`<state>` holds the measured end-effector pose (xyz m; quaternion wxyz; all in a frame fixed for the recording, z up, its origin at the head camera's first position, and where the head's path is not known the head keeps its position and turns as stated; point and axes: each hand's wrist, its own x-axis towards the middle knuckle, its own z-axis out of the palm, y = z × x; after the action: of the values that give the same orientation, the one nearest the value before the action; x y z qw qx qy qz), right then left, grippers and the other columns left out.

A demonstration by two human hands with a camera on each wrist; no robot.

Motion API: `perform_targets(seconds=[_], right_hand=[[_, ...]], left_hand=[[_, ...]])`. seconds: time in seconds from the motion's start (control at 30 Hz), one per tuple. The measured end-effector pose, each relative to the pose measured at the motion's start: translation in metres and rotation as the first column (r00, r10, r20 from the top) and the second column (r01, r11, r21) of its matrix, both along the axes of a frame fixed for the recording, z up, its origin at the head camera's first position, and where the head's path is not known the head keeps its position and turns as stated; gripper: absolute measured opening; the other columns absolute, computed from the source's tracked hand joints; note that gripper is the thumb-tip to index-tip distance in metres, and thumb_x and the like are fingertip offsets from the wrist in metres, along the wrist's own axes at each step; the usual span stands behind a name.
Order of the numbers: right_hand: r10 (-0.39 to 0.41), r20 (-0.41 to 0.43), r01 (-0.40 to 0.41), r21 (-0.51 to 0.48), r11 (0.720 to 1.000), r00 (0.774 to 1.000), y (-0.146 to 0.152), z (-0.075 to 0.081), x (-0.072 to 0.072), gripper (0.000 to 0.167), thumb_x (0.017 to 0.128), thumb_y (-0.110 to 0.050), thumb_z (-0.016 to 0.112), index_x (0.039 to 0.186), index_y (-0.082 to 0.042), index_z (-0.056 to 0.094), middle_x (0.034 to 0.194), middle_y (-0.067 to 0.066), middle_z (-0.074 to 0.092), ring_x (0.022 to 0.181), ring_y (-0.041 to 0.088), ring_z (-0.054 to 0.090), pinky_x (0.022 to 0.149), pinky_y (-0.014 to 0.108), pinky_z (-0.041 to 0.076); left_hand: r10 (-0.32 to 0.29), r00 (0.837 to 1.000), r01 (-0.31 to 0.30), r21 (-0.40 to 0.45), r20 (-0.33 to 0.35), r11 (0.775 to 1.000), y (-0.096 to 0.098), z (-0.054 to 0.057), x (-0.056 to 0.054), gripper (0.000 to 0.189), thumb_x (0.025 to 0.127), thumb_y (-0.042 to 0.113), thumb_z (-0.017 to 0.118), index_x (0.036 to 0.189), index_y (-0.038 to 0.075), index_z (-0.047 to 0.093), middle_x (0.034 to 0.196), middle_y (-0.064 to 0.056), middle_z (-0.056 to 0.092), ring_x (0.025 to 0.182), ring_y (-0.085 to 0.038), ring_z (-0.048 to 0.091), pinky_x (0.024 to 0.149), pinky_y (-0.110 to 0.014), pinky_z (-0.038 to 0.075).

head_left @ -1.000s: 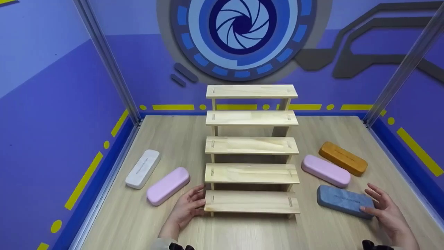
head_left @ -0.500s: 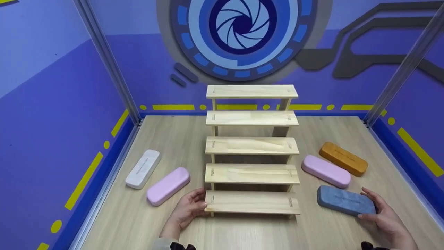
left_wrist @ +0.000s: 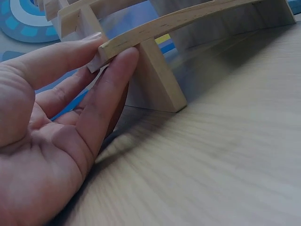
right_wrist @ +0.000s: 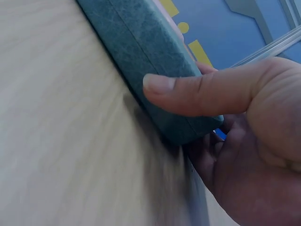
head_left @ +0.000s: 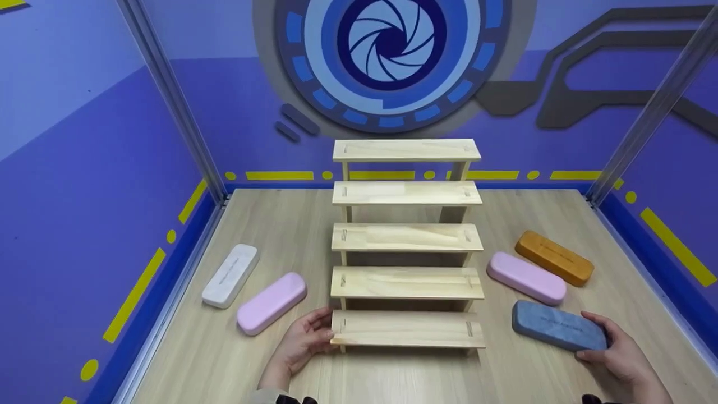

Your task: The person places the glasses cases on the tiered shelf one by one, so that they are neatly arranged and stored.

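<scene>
Presently holds with the left hand [head_left: 302, 341] the left end of the lowest shelf [head_left: 406, 331] of a wooden stand [head_left: 406, 283], with fingertips bent around the end of the board. Grasps with the right hand [head_left: 620, 353] the right end of a blue-grey case [head_left: 552, 325], with the thumb on the near long side and the fingers on the far side. Cannot tell whether to call this end slightly raised or flat on the table [head_left: 415, 381].

Has the wooden stand upright in the middle of the table, between both hands, with five pale shelves rising like stairs toward the back wall [head_left: 224, 112]. Has the blue-grey case to the right of the stand, apart from it, lying obliquely, with lettering on top, too small for reading.

Has behind the blue-grey case a lilac case [head_left: 526, 278] and, just behind that, an orange-brown case [head_left: 554, 258], both also oblique. Has to the left of the stand a second lilac case [head_left: 272, 303], near the left hand but apart from it, and farther left a white case [head_left: 230, 276], also with lettering. Has behind the stand a large round blue design [head_left: 391, 104] on the wall.
</scene>
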<state>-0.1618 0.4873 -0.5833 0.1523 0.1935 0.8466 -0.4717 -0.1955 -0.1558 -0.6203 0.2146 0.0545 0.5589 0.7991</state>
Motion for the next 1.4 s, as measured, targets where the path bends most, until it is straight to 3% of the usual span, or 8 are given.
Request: perform_targets(seconds=[0.3,0.4,0.53,0.73,0.97,1.07,1.2,1.4], right_hand=[[-0.093,0.008,0.094,-0.076,0.993,0.996,0.000,0.004,0.007,0.122,0.074,-0.018,0.092,0.165,-0.010,0.011,0.169,0.029,-0.001,0.153,0.049,0.011,0.125,0.068,0.018],[-0.122,-0.004,0.121,-0.117,0.986,0.993,0.000,0.006,0.011,0.118,0.075,-0.024,0.093,0.165,-0.022,0.017,0.172,0.023,-0.001,0.145,0.030,0.034,0.114,0.034,0.046],[-0.194,-0.034,0.184,-0.188,0.965,0.980,-0.001,0.009,0.014,0.109,0.073,-0.025,0.094,0.157,-0.042,0.027,0.173,0.016,-0.002,0.105,-0.009,0.049,0.076,0.004,0.048],[-0.282,-0.066,0.255,-0.267,0.929,0.957,-0.005,0.010,0.018,0.102,0.074,-0.019,0.093,0.150,-0.048,0.033,0.173,0.011,-0.002,0.094,-0.022,0.043,0.074,0.001,0.047],[-0.344,-0.072,0.316,-0.260,0.912,0.936,-0.008,0.012,0.020,0.111,0.073,-0.020,0.094,0.156,-0.047,0.026,0.173,0.003,-0.005,0.148,0.000,0.025,0.074,-0.002,0.042],[-0.356,-0.086,0.322,-0.271,0.907,0.931,-0.009,0.013,0.020,0.112,0.072,-0.020,0.095,0.156,-0.045,0.026,0.173,0.004,-0.005,0.151,0.007,0.023,0.073,-0.002,0.043],[-0.355,-0.139,0.295,-0.330,0.897,0.924,-0.010,0.016,0.023,0.101,0.076,-0.014,0.091,0.152,-0.045,0.031,0.174,0.006,-0.004,0.126,-0.011,0.041,0.075,-0.001,0.048],[-0.419,-0.163,0.303,-0.472,0.828,0.893,-0.016,0.029,0.024,0.093,0.079,-0.002,0.087,0.147,-0.043,0.038,0.166,-0.013,0.020,0.093,-0.016,0.054,0.077,0.009,0.057]], left_hand=[[0.003,1.000,-0.004,0.001,0.007,1.000,0.001,0.000,-0.001,0.074,0.092,-0.004,0.066,0.153,-0.016,0.025,0.126,-0.003,0.063,0.109,-0.017,0.067,0.085,-0.033,0.064],[0.007,1.000,-0.007,-0.006,0.009,1.000,0.001,0.000,0.000,0.073,0.092,-0.004,0.066,0.152,-0.017,0.026,0.126,-0.002,0.064,0.107,-0.016,0.067,0.084,-0.031,0.064],[0.011,1.000,-0.011,-0.012,0.006,1.000,0.001,0.000,0.001,0.072,0.092,-0.003,0.067,0.151,-0.017,0.028,0.126,-0.002,0.064,0.107,-0.016,0.067,0.083,-0.030,0.064],[0.008,1.000,-0.008,-0.012,-0.002,1.000,0.002,-0.001,0.002,0.072,0.093,-0.003,0.066,0.152,-0.016,0.027,0.129,-0.002,0.063,0.109,-0.016,0.067,0.082,-0.030,0.064],[0.019,1.000,-0.019,-0.022,0.004,1.000,0.001,-0.001,0.001,0.072,0.094,-0.002,0.065,0.153,-0.015,0.027,0.128,-0.002,0.063,0.109,-0.016,0.067,0.082,-0.028,0.064],[0.021,1.000,-0.021,-0.026,0.007,0.999,0.001,-0.001,0.001,0.073,0.093,-0.002,0.066,0.153,-0.015,0.027,0.127,-0.002,0.063,0.109,-0.016,0.066,0.082,-0.029,0.063],[0.022,1.000,-0.021,-0.022,0.004,1.000,0.001,-0.001,0.002,0.072,0.093,-0.002,0.066,0.153,-0.016,0.027,0.127,-0.002,0.063,0.108,-0.016,0.066,0.082,-0.029,0.064],[0.019,1.000,-0.019,-0.016,-0.002,1.000,0.002,-0.001,0.002,0.071,0.093,-0.003,0.065,0.152,-0.016,0.027,0.127,-0.002,0.064,0.108,-0.016,0.066,0.083,-0.030,0.064]])
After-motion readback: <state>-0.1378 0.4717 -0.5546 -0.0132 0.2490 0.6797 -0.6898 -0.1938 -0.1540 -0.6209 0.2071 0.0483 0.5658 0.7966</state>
